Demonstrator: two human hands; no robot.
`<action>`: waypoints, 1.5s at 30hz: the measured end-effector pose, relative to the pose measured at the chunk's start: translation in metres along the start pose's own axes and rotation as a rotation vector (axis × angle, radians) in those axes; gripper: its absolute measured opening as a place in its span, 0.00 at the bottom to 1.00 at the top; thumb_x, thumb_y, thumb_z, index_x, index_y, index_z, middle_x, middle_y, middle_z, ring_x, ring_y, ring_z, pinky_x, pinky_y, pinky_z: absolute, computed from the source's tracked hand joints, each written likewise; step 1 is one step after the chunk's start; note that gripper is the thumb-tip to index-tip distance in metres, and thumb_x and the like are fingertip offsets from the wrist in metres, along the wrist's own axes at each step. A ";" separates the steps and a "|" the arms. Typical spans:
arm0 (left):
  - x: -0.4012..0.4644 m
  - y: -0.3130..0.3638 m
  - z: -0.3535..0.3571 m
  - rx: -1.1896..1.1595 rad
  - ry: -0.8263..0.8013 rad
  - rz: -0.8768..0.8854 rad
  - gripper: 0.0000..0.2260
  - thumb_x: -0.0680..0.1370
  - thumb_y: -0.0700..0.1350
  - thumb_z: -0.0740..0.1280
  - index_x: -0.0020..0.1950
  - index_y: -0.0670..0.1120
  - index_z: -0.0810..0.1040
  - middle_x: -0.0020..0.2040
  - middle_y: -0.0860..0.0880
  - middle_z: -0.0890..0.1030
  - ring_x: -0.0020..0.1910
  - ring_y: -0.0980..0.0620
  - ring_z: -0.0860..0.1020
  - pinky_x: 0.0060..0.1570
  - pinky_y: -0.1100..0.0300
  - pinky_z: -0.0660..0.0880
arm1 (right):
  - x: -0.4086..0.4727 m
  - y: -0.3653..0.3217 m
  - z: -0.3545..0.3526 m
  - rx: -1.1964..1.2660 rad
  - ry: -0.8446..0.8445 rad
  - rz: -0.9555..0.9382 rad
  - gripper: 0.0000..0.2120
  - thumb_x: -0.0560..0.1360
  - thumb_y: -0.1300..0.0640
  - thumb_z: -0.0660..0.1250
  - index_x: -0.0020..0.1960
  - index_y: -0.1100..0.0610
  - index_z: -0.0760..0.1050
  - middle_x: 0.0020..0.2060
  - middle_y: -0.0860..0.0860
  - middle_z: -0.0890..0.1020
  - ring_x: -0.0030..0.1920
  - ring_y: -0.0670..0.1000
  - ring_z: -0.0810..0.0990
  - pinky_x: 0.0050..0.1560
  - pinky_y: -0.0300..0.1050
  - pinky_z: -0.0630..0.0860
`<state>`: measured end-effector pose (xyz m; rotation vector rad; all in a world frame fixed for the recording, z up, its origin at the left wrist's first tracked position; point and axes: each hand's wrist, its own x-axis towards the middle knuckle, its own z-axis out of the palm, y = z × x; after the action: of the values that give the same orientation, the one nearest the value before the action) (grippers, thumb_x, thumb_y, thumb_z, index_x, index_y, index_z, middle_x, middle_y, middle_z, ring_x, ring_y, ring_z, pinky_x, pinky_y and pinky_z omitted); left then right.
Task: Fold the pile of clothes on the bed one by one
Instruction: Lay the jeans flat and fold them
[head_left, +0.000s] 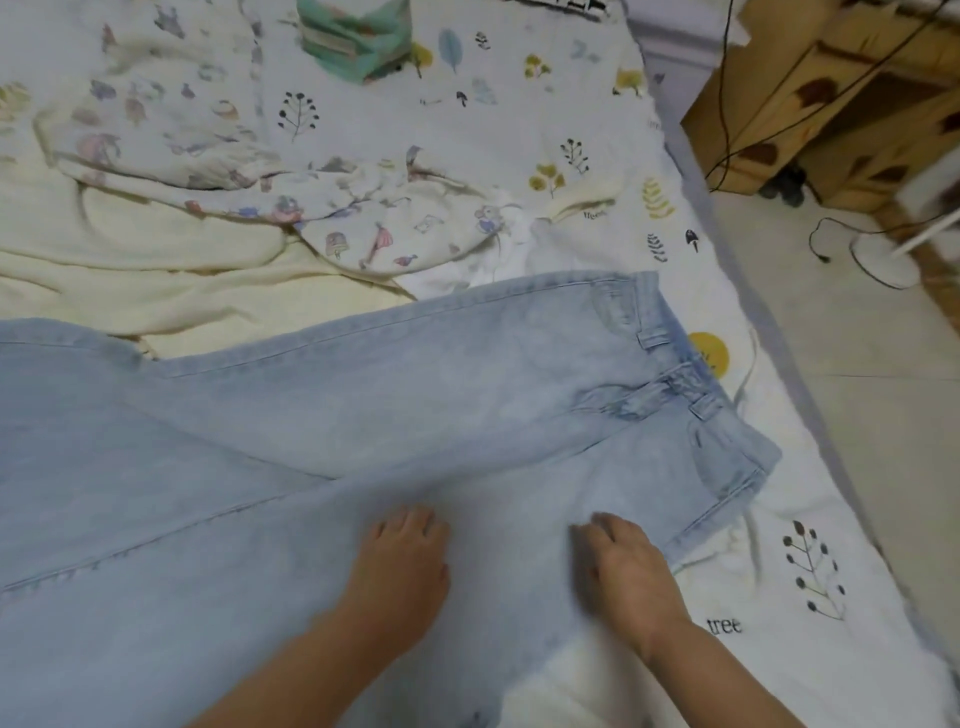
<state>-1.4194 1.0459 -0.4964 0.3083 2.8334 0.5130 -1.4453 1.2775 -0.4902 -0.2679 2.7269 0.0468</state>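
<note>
1. While both hands are pressing down on it, the pair of light blue jeans (363, 415) is lying spread flat across the lower half of the frame, with its waistband pointing to the right edge of the bed.
2. The left hand (400, 561) is resting palm-down on the denim at lower centre, fingers close together and slightly bent at the tips.
3. The right hand (623, 566) is lying palm-down beside it, near the hip pocket, fingers together and curling lightly onto the cloth; neither hand is pinching anything.
4. Containers: none are showing. A folded green stack (358, 41) is sitting at top centre; motion blur is hiding what it is.
5. A printed cream garment (218, 156) and a plain cream cloth (156, 280) are lying crumpled in the upper left.
6. The white bedsheet (571, 104) with leaf prints is covering the bed.
7. At upper right, a wooden cabinet (841, 93), black cables (727, 104) and a white fan base (883, 260) are standing on pale floor tiles.
</note>
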 end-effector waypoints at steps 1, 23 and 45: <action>0.010 0.013 0.006 -0.006 -0.018 0.004 0.17 0.52 0.49 0.79 0.36 0.47 0.81 0.38 0.52 0.81 0.34 0.53 0.81 0.34 0.68 0.74 | 0.004 0.016 -0.001 -0.014 -0.008 -0.003 0.20 0.77 0.59 0.55 0.69 0.53 0.65 0.69 0.53 0.65 0.69 0.53 0.63 0.65 0.43 0.64; 0.114 0.140 0.049 -0.114 -0.486 -0.107 0.21 0.74 0.52 0.64 0.64 0.45 0.70 0.72 0.42 0.64 0.70 0.43 0.63 0.66 0.53 0.63 | 0.072 0.148 -0.046 -0.042 0.144 -0.339 0.21 0.44 0.65 0.80 0.29 0.54 0.72 0.21 0.48 0.74 0.21 0.50 0.74 0.24 0.38 0.64; 0.193 -0.055 -0.096 -0.601 0.206 -0.447 0.07 0.76 0.42 0.67 0.38 0.47 0.79 0.28 0.57 0.78 0.30 0.61 0.74 0.30 0.73 0.67 | 0.252 0.152 -0.148 0.465 0.409 0.192 0.14 0.68 0.52 0.73 0.49 0.57 0.75 0.44 0.57 0.79 0.47 0.59 0.75 0.43 0.47 0.68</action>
<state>-1.6371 1.0134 -0.4677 -0.4997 2.6317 1.2855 -1.7592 1.3711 -0.4539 0.1353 3.0447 -0.6460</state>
